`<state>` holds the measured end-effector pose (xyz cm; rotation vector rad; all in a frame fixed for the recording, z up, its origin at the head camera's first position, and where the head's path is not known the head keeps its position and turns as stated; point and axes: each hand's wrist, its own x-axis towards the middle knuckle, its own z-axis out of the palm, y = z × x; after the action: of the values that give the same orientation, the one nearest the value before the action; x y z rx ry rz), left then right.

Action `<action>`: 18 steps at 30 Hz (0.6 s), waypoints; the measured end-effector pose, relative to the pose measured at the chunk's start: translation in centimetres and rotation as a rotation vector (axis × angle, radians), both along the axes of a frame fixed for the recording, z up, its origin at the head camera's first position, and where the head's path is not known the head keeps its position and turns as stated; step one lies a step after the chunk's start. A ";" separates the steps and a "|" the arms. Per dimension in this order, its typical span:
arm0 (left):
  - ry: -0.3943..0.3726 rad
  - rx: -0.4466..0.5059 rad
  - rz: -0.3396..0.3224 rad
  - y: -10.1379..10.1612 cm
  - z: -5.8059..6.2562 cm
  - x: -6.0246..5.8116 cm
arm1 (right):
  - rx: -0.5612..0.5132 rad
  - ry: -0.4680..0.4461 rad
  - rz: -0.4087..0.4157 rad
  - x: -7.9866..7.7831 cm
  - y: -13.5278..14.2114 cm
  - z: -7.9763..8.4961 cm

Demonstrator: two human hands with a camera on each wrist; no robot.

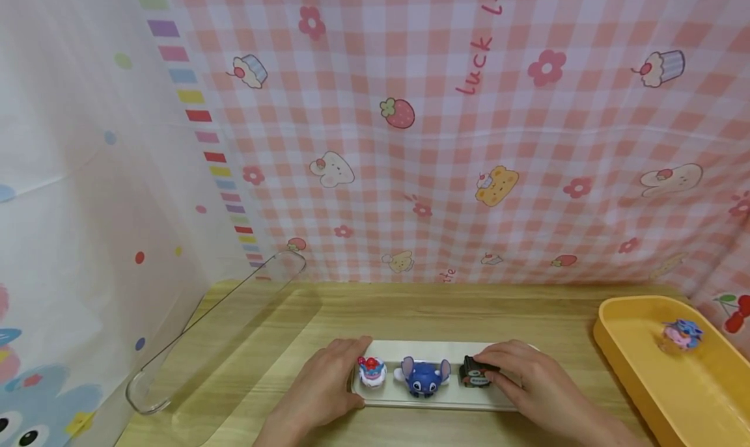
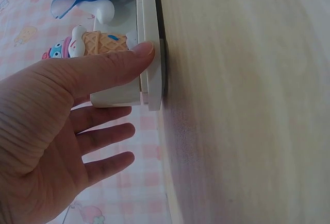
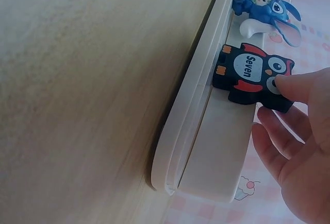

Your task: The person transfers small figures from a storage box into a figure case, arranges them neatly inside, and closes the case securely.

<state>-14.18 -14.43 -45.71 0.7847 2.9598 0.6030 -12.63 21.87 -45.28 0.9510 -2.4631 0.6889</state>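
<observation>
- Head view: the white base lies lengthwise before you with three figures on it; judged the piece most needing stillness.
- Your left hand holds its left end, thumb at the front edge; brace firmly, without dragging.
- Your right hand pinches the owl figure by its head; part thumb and fingers evenly on release.
- Blue figure stands just left of the owl figure; avoid nudging its ear.
- Owl figure is upright over the base; flat seating cannot be confirmed. Press lightly and verify balance first.
</observation>
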 end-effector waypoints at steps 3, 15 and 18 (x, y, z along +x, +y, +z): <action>0.007 0.002 -0.005 0.0 0.0 0.0 | 0.000 0.000 0.000 0.0 0.0 0.0; 0.009 0.001 -0.001 0.0 0.0 0.0 | 0.026 -0.021 -0.012 0.1 -0.1 0.2; 0.012 0.002 -0.002 0.0 0.1 0.1 | 0.012 -0.001 0.002 0.1 -0.1 0.2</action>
<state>-14.13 -14.42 -45.65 0.7935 2.9692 0.6041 -12.56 21.79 -45.09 0.9576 -2.4705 0.6763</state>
